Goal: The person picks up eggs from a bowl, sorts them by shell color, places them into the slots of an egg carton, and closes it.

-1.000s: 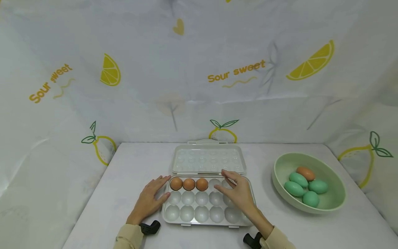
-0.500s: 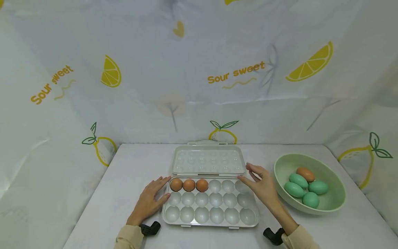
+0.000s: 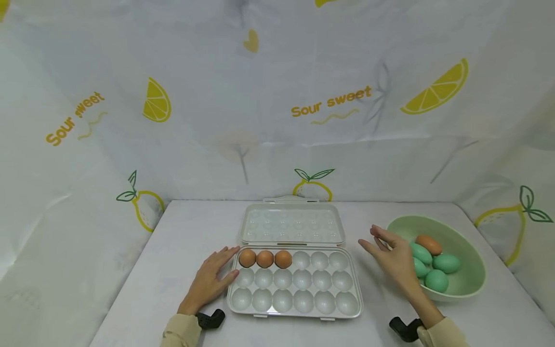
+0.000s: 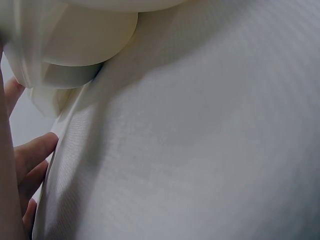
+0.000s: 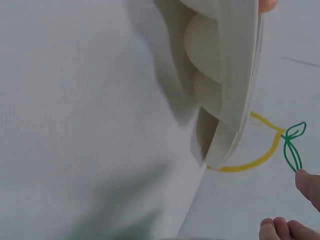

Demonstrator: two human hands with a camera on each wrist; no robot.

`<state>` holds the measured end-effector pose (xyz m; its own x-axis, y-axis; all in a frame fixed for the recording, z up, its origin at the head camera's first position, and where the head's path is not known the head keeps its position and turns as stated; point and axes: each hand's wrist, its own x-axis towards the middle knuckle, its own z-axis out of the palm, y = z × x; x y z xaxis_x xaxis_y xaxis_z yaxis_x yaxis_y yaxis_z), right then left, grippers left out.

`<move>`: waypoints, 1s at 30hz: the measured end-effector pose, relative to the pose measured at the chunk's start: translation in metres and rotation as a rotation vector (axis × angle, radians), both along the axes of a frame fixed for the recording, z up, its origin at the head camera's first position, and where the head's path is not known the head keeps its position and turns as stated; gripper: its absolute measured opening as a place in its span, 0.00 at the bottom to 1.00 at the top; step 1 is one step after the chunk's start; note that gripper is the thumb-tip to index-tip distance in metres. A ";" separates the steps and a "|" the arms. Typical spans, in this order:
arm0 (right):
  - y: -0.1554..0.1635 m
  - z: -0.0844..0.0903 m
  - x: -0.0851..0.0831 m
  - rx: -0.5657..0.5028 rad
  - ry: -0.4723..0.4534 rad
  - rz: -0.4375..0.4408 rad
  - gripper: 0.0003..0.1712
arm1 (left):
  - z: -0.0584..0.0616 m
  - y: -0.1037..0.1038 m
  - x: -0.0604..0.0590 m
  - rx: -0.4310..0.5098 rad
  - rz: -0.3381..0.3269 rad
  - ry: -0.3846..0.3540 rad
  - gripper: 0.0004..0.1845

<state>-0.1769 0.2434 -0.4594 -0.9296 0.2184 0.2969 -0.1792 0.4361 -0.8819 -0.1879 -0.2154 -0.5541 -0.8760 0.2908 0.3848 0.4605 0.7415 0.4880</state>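
A white egg tray [image 3: 295,311] lies open on the table, its lid [image 3: 292,224] folded back. Three brown eggs [image 3: 265,259] fill the left of its far row. My left hand [image 3: 212,277] rests flat against the tray's left edge, fingers straight. My right hand [image 3: 392,258] hovers with loose fingers and holds nothing, between the tray and a green bowl [image 3: 470,279]. The bowl holds one brown egg [image 3: 429,244] and several green eggs [image 3: 445,263]. The left wrist view shows fingertips [image 4: 35,152] beside the tray's underside [image 4: 75,45]. In the right wrist view fingertips [image 5: 307,185] appear beyond the tray's edge [image 5: 235,100].
A white cloth printed with lemons [image 3: 435,89] and "Sour sweet" covers the walls behind and at both sides. The table [image 3: 173,241] is white. Black wrist mounts [image 3: 210,319] sit by my sleeves near the front edge.
My right hand has lifted off the tray's right cells and moved right, up to the bowl's near rim. The left hand and the eggs have stayed put.
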 end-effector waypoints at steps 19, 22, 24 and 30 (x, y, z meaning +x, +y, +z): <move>0.112 -0.011 0.001 0.136 -0.049 -0.114 0.33 | 0.000 0.000 0.000 -0.005 0.001 0.009 0.32; 0.121 -0.010 0.000 0.197 -0.072 -0.137 0.33 | 0.000 -0.001 0.000 -0.003 0.003 0.013 0.32; 0.125 -0.011 -0.001 0.230 -0.096 -0.163 0.34 | -0.001 -0.001 0.000 -0.004 0.007 0.016 0.32; 0.134 -0.015 -0.002 0.374 -0.168 -0.232 0.32 | -0.003 -0.001 -0.002 -0.020 0.016 0.016 0.32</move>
